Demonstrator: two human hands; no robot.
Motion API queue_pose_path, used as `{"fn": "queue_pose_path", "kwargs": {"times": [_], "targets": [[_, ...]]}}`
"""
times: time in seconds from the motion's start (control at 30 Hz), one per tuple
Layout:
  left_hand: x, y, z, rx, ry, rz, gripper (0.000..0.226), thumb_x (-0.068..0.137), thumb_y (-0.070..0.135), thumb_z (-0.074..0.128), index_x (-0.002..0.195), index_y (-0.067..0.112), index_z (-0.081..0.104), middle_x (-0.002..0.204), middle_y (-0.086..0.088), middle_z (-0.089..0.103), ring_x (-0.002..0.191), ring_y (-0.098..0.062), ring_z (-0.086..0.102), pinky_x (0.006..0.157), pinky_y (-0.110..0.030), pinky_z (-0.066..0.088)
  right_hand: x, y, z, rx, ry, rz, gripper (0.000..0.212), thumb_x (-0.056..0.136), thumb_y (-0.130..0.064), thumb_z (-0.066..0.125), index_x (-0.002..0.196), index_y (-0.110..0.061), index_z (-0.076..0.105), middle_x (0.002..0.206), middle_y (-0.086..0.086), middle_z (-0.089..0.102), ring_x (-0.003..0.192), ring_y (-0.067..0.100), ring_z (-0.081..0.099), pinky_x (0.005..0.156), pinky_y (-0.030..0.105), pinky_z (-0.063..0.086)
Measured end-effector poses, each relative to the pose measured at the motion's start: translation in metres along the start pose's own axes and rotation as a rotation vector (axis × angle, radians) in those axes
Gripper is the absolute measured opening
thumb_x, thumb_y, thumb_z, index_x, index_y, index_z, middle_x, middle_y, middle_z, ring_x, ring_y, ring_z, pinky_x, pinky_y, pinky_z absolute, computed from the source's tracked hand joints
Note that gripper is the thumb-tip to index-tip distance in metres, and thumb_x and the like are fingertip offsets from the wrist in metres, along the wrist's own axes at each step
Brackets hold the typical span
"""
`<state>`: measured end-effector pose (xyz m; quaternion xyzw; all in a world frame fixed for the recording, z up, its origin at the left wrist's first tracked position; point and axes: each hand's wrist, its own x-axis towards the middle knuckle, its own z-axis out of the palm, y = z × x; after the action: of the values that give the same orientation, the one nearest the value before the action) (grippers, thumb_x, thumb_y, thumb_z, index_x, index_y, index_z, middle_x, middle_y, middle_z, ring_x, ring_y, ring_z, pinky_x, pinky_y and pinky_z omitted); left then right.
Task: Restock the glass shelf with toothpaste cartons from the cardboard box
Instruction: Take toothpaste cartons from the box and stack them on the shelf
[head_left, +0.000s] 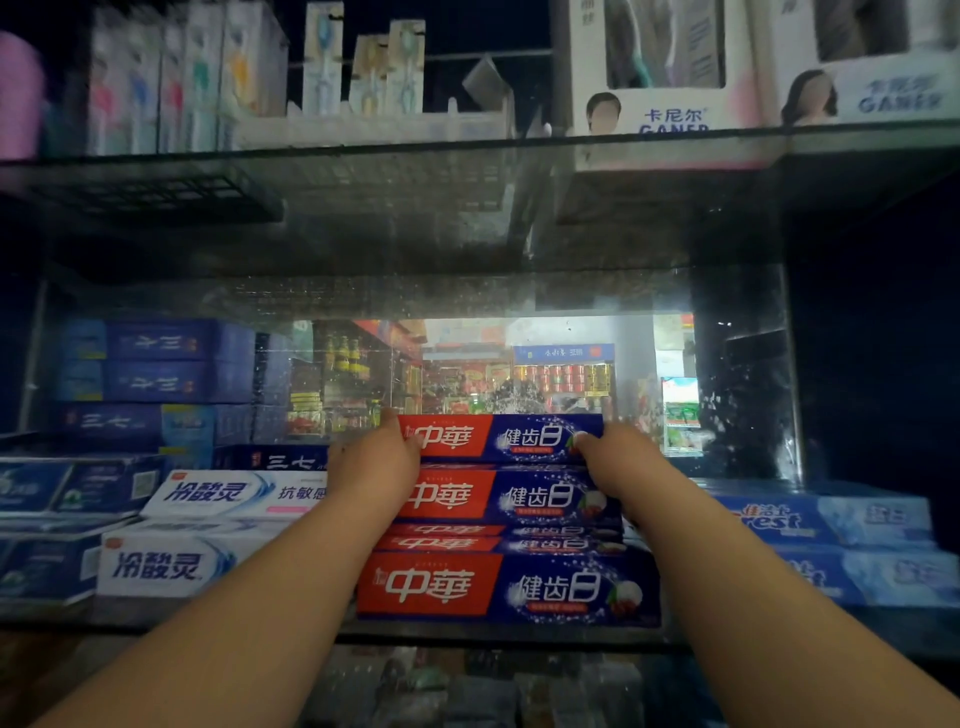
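Observation:
A stack of red-and-blue toothpaste cartons (506, 587) stands in the middle of the glass shelf (467, 636). The top carton (498, 437) lies lengthwise on that stack, its printed face toward me. My left hand (371, 460) grips its left end, thumb on the red front. At the carton's right end, my right hand (621, 457) holds on with the thumb on the blue front. Both forearms reach in from below. The cardboard box is out of view.
White toothpaste cartons (208, 540) are stacked left of the red stack, dark blue cartons (156, 379) behind them. Light blue cartons (841, 540) lie to the right. The upper glass shelf (363, 150) carries toothbrush packs (182, 78) and white boxes (665, 78). A glass back panel shows the store beyond.

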<state>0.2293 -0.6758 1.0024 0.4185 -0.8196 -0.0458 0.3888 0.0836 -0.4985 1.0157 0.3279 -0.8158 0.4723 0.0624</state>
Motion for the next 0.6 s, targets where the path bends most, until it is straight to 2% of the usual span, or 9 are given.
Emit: {"fn": "queue_pose_path", "kwargs": {"times": [0.1,0.23,0.33,0.43,0.53,0.6], "targets": [[0.002,-0.002,0.003,-0.009,0.003,-0.022,0.061,0.098,0.05,0.025,0.152,0.023,0.016,0.127,-0.008,0.061,0.118,-0.031,0.056,0.094,-0.043,0.048,-0.001,0.002,0.0,0.0,0.007,-0.001,0.036,0.097,-0.026,0.044,0.113,0.001,0.062,0.114,0.021,0.064,0.108,0.036,0.06,0.078,0.032,0.045],[0.004,-0.001,0.003,0.003,-0.015,-0.037,0.056,0.099,0.048,0.022,0.149,0.023,0.024,0.123,-0.006,0.064,0.119,-0.03,0.055,0.109,-0.05,0.034,-0.005,-0.001,-0.003,-0.022,-0.02,0.018,0.038,0.098,-0.028,0.042,0.114,0.0,0.062,0.116,0.019,0.063,0.109,0.036,0.059,0.081,0.033,0.045],[0.001,-0.001,-0.003,-0.014,-0.035,-0.041,0.053,0.1,0.048,0.022,0.145,0.023,0.029,0.12,-0.005,0.065,0.116,-0.029,0.058,0.112,-0.051,0.028,-0.012,-0.004,-0.006,0.001,-0.03,0.034,0.038,0.098,-0.029,0.044,0.115,0.001,0.062,0.118,0.02,0.063,0.111,0.035,0.058,0.085,0.034,0.046],[-0.011,-0.004,-0.013,-0.067,-0.007,-0.014,0.051,0.1,0.048,0.025,0.144,0.022,0.031,0.125,-0.005,0.063,0.118,-0.028,0.056,0.114,-0.052,0.023,-0.023,-0.005,-0.012,0.032,0.026,0.031,0.037,0.096,-0.03,0.05,0.116,-0.001,0.06,0.118,0.018,0.064,0.108,0.033,0.06,0.08,0.033,0.046],[-0.031,-0.007,-0.02,-0.173,0.035,0.071,0.044,0.099,0.046,0.032,0.135,0.024,0.043,0.122,-0.003,0.064,0.111,-0.026,0.06,0.109,-0.051,0.033,-0.043,-0.008,-0.015,-0.022,0.071,0.041,0.046,0.1,-0.032,0.045,0.137,-0.005,0.04,0.129,0.017,0.056,0.111,0.033,0.057,0.078,0.033,0.043],[-0.041,-0.008,-0.022,-0.194,0.022,0.102,0.044,0.099,0.045,0.034,0.138,0.026,0.042,0.127,-0.003,0.062,0.115,-0.026,0.057,0.109,-0.051,0.033,-0.055,-0.008,-0.015,-0.022,0.079,0.013,0.046,0.101,-0.03,0.043,0.139,-0.005,0.037,0.133,0.017,0.053,0.112,0.033,0.055,0.079,0.034,0.043]]}}
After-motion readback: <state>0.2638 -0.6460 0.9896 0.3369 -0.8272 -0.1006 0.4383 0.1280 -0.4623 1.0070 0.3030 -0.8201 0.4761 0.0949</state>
